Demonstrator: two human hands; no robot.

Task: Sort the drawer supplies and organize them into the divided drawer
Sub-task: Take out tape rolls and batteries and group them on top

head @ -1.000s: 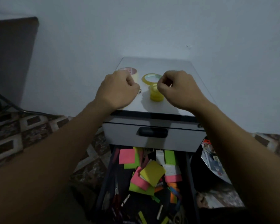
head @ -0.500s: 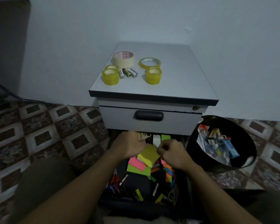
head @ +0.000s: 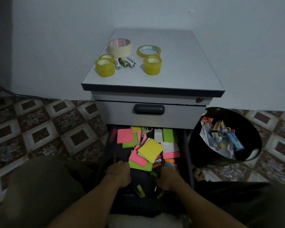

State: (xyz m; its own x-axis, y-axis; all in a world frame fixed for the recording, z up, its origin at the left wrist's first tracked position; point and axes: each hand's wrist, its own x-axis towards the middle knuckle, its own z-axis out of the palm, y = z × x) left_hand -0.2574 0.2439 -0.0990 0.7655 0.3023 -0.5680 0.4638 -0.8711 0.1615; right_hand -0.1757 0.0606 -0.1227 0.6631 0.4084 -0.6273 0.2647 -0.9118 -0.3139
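digging around in the open lower drawer of the grey metal cabinet point(head: 187, 143), both hands are down at the near end among the loose stuff. the square sticky-note pads point(head: 150, 150) (yellow, pink, green, piled crooked in the middle of the drawer) look light and a bit floppy, so i'd guess they're easiest taken by the edges as a whole block, otherwise single sheets peel off. thin paper strips point(head: 141, 190) near the front look fiddly, probably a fingertip pinch job.

left hand point(head: 119, 174) is knuckles-up, curled, sitting just beside the near edge of the pink and green pads. right hand point(head: 169, 178) is the same pose on the other side, by the orange and blue tabs. fingers on both are tucked under and into the dark, so i can't tell if they're pinching anything or just closed.

up on the cabinet's grey surface point(head: 187, 66) there are yellow tape rolls point(head: 104, 67), a cream masking tape roll point(head: 119, 46) and small batteries point(head: 124, 62), well apart from the hands.
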